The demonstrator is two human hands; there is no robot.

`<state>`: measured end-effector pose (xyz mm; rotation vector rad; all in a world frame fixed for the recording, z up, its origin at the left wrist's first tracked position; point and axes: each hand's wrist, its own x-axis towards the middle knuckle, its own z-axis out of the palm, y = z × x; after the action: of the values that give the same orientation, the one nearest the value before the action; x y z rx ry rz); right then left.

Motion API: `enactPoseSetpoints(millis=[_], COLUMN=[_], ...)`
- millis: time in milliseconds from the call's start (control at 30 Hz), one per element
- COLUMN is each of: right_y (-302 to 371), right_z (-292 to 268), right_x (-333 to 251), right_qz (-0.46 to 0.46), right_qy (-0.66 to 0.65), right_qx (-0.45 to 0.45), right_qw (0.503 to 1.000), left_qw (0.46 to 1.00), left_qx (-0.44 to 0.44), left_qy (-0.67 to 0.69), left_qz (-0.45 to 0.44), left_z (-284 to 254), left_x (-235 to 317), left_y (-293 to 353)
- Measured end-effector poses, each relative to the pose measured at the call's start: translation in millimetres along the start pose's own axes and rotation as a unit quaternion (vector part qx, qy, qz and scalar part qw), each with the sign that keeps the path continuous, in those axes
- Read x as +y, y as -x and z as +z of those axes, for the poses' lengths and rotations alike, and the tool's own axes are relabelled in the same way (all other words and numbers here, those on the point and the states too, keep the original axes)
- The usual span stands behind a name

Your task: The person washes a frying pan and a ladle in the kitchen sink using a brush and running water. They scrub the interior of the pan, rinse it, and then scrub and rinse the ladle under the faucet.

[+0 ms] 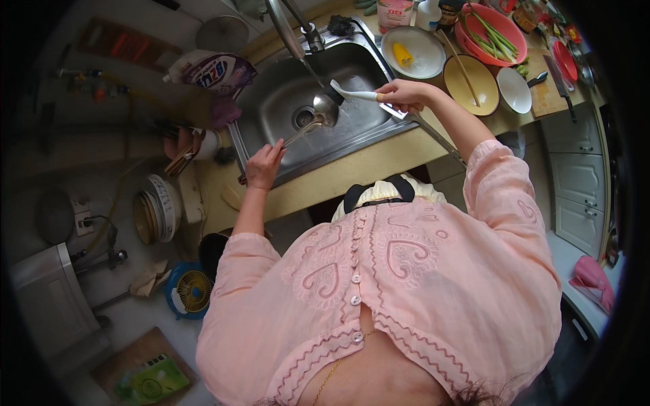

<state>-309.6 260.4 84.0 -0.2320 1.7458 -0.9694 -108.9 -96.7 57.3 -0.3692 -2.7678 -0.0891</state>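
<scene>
My left hand [264, 164] is closed round the handle of a metal ladle [326, 110], whose bowl hangs over the sink [271, 111]. In my right hand [404, 95] is a white-handled dish brush [357, 94]. The brush head is just above and to the right of the ladle bowl; whether they touch I cannot tell. A thin stream of water runs from the faucet [287, 30] down toward the ladle. The sink's drain [305, 118] lies to the left of the ladle bowl, and the basin's bottom looks wet.
Right of the sink stand a white bowl [433, 59] with a yellow piece inside, a yellow bowl [462, 82] with chopsticks across it, and a red basin [468, 37] of green stalks. A knife [559, 84] lies on a cutting board [544, 103]. A purple-white package [215, 71] sits left.
</scene>
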Motion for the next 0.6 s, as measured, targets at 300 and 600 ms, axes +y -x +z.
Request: enactPoseSetpoints(millis=[300, 600], right_y=[5, -3], right_z=[27, 103], right_x=[64, 42], right_qz=[0.006, -0.047], right_qy=[-0.421, -0.184], right_qx=[-0.121, 0.137], right_qw=[0.899, 0.972], left_qw=[0.954, 0.913], left_qx=[0.025, -0.047], left_qy=[0.186, 0.198], left_qz=[-0.234, -0.354], left_z=[28, 61], left_x=[26, 49], left_y=[-2, -34])
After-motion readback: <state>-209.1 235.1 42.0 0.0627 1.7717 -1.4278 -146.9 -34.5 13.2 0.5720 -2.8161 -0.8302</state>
